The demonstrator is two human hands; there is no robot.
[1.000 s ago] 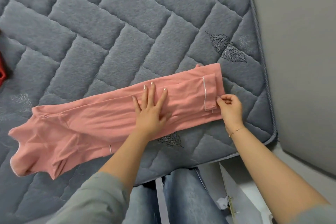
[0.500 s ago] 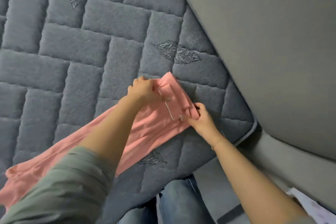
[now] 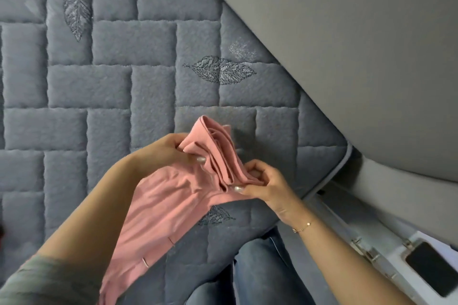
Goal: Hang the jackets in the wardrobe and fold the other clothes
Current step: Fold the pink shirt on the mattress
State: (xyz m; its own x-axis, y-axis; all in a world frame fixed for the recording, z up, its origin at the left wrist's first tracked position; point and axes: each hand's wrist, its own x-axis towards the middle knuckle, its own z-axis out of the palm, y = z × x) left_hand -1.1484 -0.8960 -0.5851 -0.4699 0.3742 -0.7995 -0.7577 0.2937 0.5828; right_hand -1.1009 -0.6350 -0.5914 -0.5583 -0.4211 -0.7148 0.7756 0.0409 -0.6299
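The long pink soft-knit garment [image 3: 163, 203] runs diagonally from lower left, under the left forearm, up to a bunched end lifted above the grey quilted mattress [image 3: 111, 86]. The left hand [image 3: 168, 151] pinches that end's far edge, fingers curled; the right hand [image 3: 267, 183] pinches its near corner between thumb and fingertips.

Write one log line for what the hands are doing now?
step: folding | item: pink garment, end lifted off grey quilted bed | left hand: grips end | right hand: pinches end
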